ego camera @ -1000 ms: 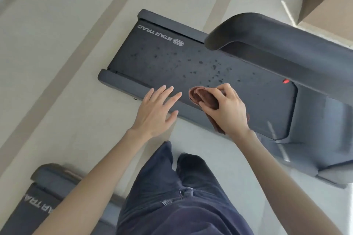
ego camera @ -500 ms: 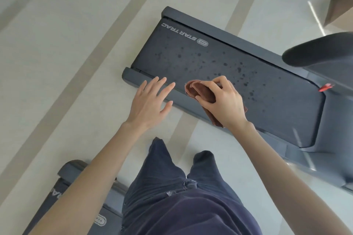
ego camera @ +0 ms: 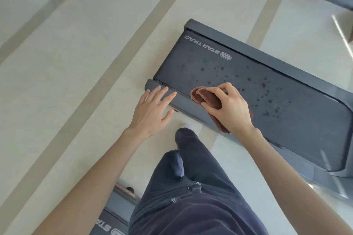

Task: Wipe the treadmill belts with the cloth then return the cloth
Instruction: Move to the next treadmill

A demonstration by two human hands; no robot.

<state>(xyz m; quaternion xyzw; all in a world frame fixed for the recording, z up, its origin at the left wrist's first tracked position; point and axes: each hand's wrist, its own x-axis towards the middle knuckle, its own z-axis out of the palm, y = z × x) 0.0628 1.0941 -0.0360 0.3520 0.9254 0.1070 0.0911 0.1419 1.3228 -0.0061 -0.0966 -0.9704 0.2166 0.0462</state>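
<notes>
Gripping entry: the right hand (ego camera: 231,114) is holding a bunched brown cloth (ego camera: 203,97). Its fingers (ego camera: 219,91) are curling over the top of the wad and the thumb is pinching in from the near side. A tail of the cloth is hanging out below the wrist.

Cloth location: it is sitting over the near edge of the treadmill belt (ego camera: 219,70), where the belt is meeting the near side rail (ego camera: 188,106). Whether it is pressing on the surface cannot be told.

Left hand (ego camera: 151,113): its fingers (ego camera: 165,92) are lying straight and spread apart, holding nothing. The tips are reaching over the end of that side rail, just beside the cloth; contact with the rail cannot be told.

Belt: dark grey, carrying scattered darker droplet marks (ego camera: 267,99), mostly beyond and right of the cloth. White STAR TRAC lettering (ego camera: 202,45) is running across its end.

Person: dark trousers (ego camera: 191,196) are filling the lower centre, and a pale shoe tip (ego camera: 185,126) is showing beside the rail.

Second treadmill (ego camera: 109,224): a corner with the same lettering is showing at the bottom edge.

Floor (ego camera: 76,63): pale, with tan stripes running diagonally.
</notes>
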